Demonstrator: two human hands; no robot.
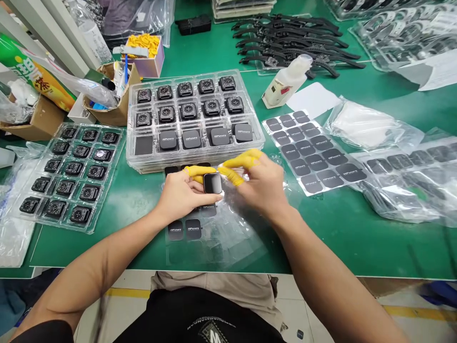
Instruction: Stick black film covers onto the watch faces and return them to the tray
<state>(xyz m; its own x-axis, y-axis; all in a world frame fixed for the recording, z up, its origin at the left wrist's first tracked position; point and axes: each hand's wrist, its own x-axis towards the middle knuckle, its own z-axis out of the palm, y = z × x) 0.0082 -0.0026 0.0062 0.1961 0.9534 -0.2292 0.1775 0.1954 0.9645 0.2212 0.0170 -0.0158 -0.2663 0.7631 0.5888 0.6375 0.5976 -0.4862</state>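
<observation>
My left hand [178, 193] grips a small square smartwatch body [213, 183] by its edges, its dark glossy screen facing up. Close beside the watch's upper right, my right hand [264, 186] has its thumb and forefinger pinched together; a small whitish bit shows at the tips, too small to name. Yellow finger cots cover some fingers on both hands. Below them lies a clear sheet with black HiFuture stickers [175, 229], partly hidden by my hands. Just beyond, a stacked clear tray [194, 161] holds watch bodies, several with HiFuture films in the front row.
At left lies another tray [87, 226] of watch bodies. Sticker sheets [317, 163], a white bottle [287, 81] and plastic bags [371, 124] are at right. Black watch straps [293, 40] lie at the back. Boxes hold yellow finger cots [144, 45] and tools [121, 78].
</observation>
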